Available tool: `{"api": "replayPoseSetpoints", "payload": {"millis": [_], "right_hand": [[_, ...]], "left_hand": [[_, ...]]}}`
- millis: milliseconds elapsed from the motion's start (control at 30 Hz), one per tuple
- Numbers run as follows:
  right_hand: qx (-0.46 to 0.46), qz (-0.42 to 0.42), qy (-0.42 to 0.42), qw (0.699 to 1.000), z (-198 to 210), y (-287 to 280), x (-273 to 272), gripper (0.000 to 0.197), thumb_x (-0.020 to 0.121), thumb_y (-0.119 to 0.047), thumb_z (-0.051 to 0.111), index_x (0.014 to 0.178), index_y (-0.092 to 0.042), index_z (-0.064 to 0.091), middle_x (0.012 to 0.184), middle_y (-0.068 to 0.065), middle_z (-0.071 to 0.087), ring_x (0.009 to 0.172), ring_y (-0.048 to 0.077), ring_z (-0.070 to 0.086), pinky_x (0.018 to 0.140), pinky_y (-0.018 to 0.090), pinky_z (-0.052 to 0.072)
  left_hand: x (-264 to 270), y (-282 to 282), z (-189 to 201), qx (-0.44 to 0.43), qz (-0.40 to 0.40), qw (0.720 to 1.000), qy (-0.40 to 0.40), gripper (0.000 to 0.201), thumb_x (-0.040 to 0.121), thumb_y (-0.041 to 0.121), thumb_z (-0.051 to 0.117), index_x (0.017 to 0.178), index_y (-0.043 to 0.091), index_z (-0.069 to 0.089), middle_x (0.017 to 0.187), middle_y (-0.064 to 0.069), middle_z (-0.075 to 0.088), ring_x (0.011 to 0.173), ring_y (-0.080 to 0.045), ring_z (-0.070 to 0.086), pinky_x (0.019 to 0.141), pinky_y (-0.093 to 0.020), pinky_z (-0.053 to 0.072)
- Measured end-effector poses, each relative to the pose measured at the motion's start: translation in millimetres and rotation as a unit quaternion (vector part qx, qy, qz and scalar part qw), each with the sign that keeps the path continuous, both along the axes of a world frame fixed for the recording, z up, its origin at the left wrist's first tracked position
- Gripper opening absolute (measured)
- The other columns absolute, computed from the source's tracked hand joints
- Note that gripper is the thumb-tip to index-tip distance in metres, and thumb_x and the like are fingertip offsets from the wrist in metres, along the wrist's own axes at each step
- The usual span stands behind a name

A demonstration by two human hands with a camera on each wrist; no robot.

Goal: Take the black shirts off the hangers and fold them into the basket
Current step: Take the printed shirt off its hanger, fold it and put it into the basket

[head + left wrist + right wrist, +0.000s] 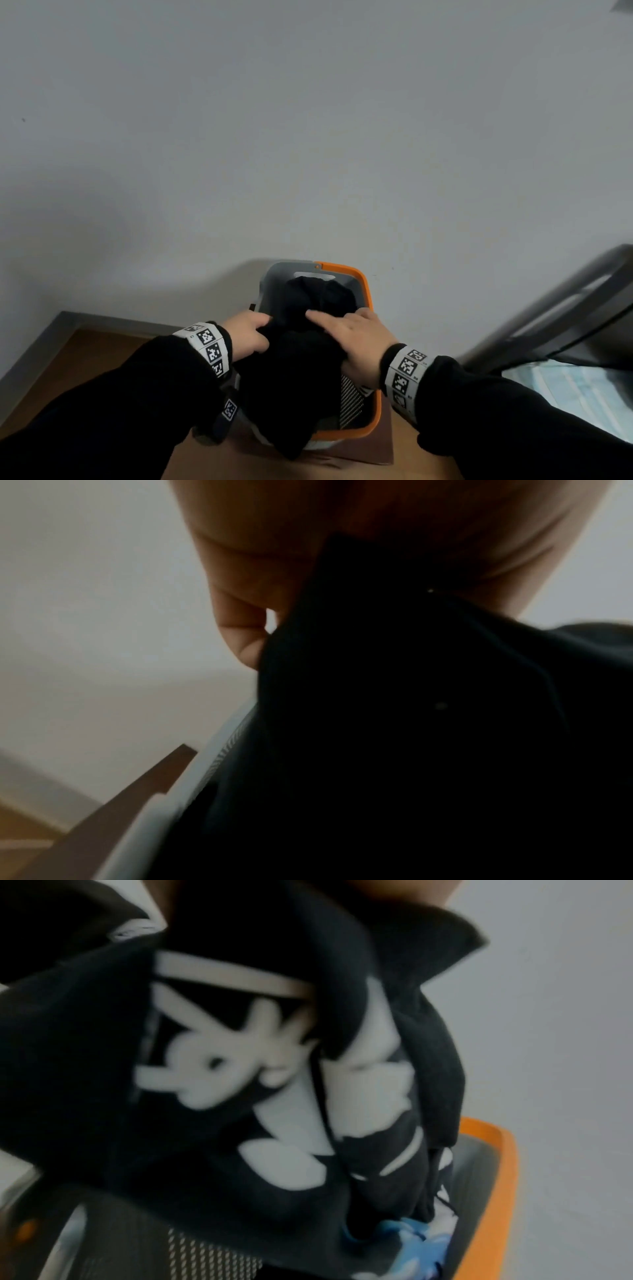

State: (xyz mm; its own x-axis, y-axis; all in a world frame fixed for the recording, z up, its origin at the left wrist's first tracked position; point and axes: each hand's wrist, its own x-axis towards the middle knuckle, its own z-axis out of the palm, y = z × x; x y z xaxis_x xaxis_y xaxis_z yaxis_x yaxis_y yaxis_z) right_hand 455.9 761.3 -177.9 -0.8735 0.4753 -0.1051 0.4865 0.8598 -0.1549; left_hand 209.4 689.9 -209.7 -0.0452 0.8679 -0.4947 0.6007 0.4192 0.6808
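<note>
A grey basket with an orange rim (363, 284) stands against the wall. Both hands hold a bundled black shirt (294, 373) over it. My left hand (246, 334) grips the shirt's left edge; in the left wrist view its curled fingers (246, 593) pinch the dark cloth (411, 723). My right hand (356, 339) lies over the shirt's right side, fingers stretched across the top, thumb hidden underneath. The right wrist view shows the shirt's white print (240, 1069) hanging above the orange rim (493, 1177). More black cloth (322, 298) lies in the basket's far half. No hanger is in view.
The basket sits on a brown box (363, 448) on a wooden floor (85, 363). A grey metal bed frame (565, 308) with pale blue bedding (565, 394) stands at the right. Inside the basket, cloth with a blue print (411, 1237) shows. The plain wall is close behind.
</note>
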Motion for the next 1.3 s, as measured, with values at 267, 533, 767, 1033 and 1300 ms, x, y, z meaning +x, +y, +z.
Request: {"api": "replayPoseSetpoints", "payload": {"millis": [267,533,767,1033,1300], "right_hand": [[-0.06,-0.13,0.013,0.99,-3,12,-14,0.098,0.072,-0.034,0.057,0.152,-0.039,0.0,0.128,-0.007,0.062,0.116,0.021,0.06,0.102,0.043,0.04],[-0.013,-0.081,-0.096,0.992,-5,12,-25,0.091,0.074,-0.047,0.056,0.153,-0.038,0.012,0.131,-0.006,0.052,0.114,0.021,0.059,0.103,0.047,0.032],[-0.01,-0.12,-0.224,0.967,0,33,-26,0.051,0.062,-0.062,0.062,0.108,-0.041,0.055,0.128,-0.003,0.036,0.121,0.027,0.042,0.095,0.055,0.039],[-0.13,-0.165,-0.147,0.967,8,61,-24,0.036,0.081,-0.036,0.059,0.111,-0.026,0.043,0.097,-0.002,0.064,0.086,0.024,0.062,0.076,0.037,0.054],[-0.076,-0.061,-0.251,0.963,-28,58,-26,0.047,0.078,-0.059,0.056,0.114,-0.03,0.059,0.112,-0.002,0.055,0.108,0.023,0.053,0.091,0.044,0.046]], "left_hand": [[51,-1,32,-0.011,-0.116,0.993,-0.004,0.062,0.063,0.07,0.063,0.115,0.037,0.053,0.113,0.009,0.065,0.105,-0.013,0.065,0.092,-0.028,0.05],[70,-2,23,0.069,-0.234,0.945,0.218,0.055,0.08,0.032,0.061,0.13,0.03,0.037,0.108,0.002,0.066,0.09,-0.023,0.068,0.076,-0.04,0.057],[38,18,36,0.111,-0.306,0.916,0.234,0.034,0.077,0.033,0.047,0.11,0.036,0.052,0.11,0.005,0.068,0.101,-0.025,0.066,0.084,-0.041,0.055],[10,33,22,0.076,-0.166,0.951,0.249,0.036,0.078,0.037,0.062,0.11,0.022,0.057,0.099,0.0,0.067,0.095,-0.023,0.066,0.073,-0.028,0.049],[4,22,-17,-0.08,-0.238,0.926,0.283,0.058,0.075,0.037,0.066,0.129,0.026,0.045,0.116,-0.002,0.065,0.106,-0.027,0.063,0.083,-0.037,0.048]]}}
